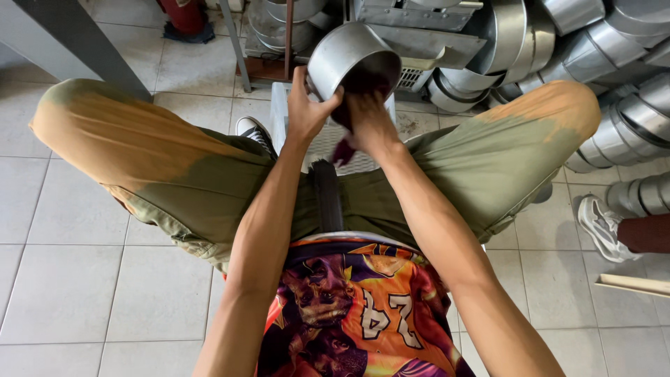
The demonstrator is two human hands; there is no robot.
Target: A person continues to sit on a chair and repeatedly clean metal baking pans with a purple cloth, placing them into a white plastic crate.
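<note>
Pale square floor tiles, grey grout lines, daylight even. Grey slanted metal post upper left. White perforated plastic stool at centre. Stacked shiny metal pots crowding upper right, more on metal rack. Wooden strip lying at right edge.

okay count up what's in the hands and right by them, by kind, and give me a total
Metal pots held: 1, the pot, gripped at the rim by the left hand.
Cloths: 1, a dark red cloth under the right hand, pressed into the pot.
White stools: 1, the stool beneath.
Total: 3
</note>
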